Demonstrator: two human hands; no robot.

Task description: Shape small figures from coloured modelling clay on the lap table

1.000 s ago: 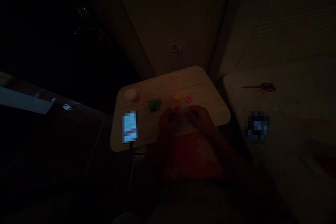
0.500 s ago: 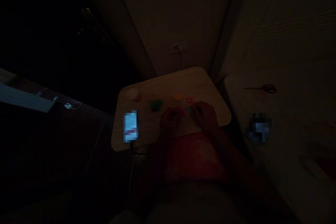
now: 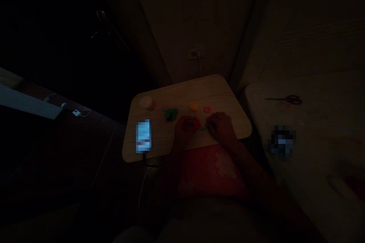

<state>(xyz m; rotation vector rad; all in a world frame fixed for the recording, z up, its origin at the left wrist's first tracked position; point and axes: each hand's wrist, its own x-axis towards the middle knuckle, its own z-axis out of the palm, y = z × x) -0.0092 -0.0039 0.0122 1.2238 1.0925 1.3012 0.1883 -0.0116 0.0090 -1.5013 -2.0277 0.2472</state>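
Tub [image 3: 146, 103]: at the left far part of the wooden counter [image 3: 162, 138], pale on top and reddish at the side; its contents cannot be told.
Red piece [image 3: 196, 122]: in the left hand [image 3: 184, 129], above the near part of the counter; a small lump, too dark to show which way it points or any long axis.
Teal strip [image 3: 203, 128]: between the hands, its long axis running roughly left to right, one end toward the right hand [image 3: 222, 127].
Left grip: fingers curled round the red piece.
Right grip: fingers bent downward beside the strip — whether they pinch it, I cannot tell.
Counter pieces: green clump [image 3: 170, 114] left of the hands; orange piece [image 3: 194, 107] and pink ring [image 3: 208, 109] beyond them, near each other but apart.
Lit screen [image 3: 143, 136]: pixelated, nearer than the tub.
Scissors [image 3: 288, 99]: on the pale surface [image 3: 313, 133] at right — blades pointing left.
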